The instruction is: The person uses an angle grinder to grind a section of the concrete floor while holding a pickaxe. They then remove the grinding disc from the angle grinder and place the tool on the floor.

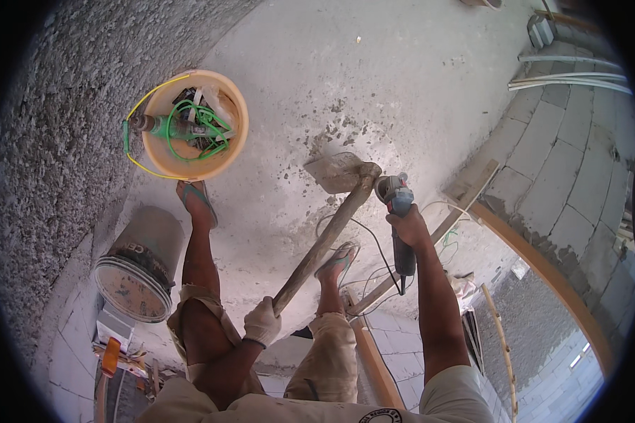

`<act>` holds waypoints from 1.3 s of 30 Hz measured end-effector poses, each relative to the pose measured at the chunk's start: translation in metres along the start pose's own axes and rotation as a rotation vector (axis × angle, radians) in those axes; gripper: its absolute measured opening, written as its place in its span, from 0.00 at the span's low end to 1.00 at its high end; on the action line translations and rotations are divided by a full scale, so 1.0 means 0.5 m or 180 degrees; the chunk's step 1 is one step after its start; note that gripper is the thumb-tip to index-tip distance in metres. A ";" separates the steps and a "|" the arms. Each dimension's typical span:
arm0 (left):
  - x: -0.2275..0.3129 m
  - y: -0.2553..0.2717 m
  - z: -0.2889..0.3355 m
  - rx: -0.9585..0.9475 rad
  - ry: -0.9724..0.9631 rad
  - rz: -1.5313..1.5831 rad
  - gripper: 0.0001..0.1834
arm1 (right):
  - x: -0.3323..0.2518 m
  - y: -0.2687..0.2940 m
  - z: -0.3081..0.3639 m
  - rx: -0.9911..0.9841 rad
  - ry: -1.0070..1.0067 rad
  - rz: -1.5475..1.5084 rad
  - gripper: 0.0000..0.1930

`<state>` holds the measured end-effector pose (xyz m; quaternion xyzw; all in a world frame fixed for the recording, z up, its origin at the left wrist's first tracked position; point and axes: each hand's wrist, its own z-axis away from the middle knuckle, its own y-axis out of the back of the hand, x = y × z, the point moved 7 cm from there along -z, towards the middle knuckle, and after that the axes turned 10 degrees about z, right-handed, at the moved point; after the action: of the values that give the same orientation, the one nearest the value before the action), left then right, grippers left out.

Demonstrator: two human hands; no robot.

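Observation:
My left hand [262, 321], in a whitish glove, is closed round the lower end of a hoe's long wooden handle [317, 250]. The hoe's broad metal blade [335, 173] rests at the floor in front of me, crusted with grey. Bare, my right hand [410, 229] grips an angle grinder [401, 204] by its body. The grinder's head is close beside the hoe's socket; whether they touch I cannot tell. A black cord [374, 243] runs from the grinder's lower end across the floor.
A peach bucket [241, 134] with a green power tool and green cord stands ahead left. A grey bucket [144, 243] lies tipped nearer me. Rough wall [70, 113] rises at left, block wall [564, 148] at right. Wooden boards [466, 204] and pale pipes [571, 79] are at right.

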<state>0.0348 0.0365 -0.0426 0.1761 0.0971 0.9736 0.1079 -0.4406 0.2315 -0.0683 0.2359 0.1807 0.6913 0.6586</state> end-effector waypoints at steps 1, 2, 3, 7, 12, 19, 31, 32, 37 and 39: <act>0.000 -0.002 -0.002 0.0004 0.0027 0.0017 0.18 | 0.002 0.000 -0.001 0.0040 0.0014 -0.0068 0.45; 0.001 -0.002 -0.002 0.0026 0.0050 0.0064 0.18 | 0.004 0.001 -0.003 0.0078 0.0033 -0.0125 0.45; -0.002 -0.005 0.000 0.0048 0.0087 0.0109 0.18 | -0.010 0.005 0.004 0.0116 0.0086 -0.0073 0.45; -0.006 -0.011 -0.006 0.0059 0.0134 0.0042 0.18 | -0.037 0.017 -0.001 0.0213 0.0213 -0.0064 0.43; -0.003 -0.001 -0.005 0.0106 -0.0062 -0.0066 0.18 | -0.048 0.019 -0.024 0.0218 0.0278 0.0330 0.43; -0.003 0.004 -0.010 0.0106 -0.0205 -0.0316 0.17 | -0.022 0.008 -0.051 0.0000 0.0122 0.0654 0.42; 0.037 0.041 0.002 0.0056 -0.0238 -0.0275 0.17 | 0.062 0.003 0.039 -0.0599 0.0175 0.0446 0.44; 0.046 0.044 0.010 -0.0052 -0.0125 -0.0194 0.17 | 0.094 0.006 0.065 -0.0459 0.0082 0.0321 0.44; 0.242 0.123 0.038 -0.0126 -0.0062 -0.0086 0.22 | 0.316 0.010 0.136 0.0331 -0.0073 -0.0654 0.43; 0.333 0.154 0.061 -0.0184 0.0100 0.0823 0.24 | 0.383 0.005 0.148 0.0394 -0.0143 -0.0984 0.44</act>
<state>-0.1197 0.0079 0.0566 0.1688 0.0472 0.9844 -0.0150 -0.4049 0.4177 0.0106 0.2608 0.2423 0.5638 0.7452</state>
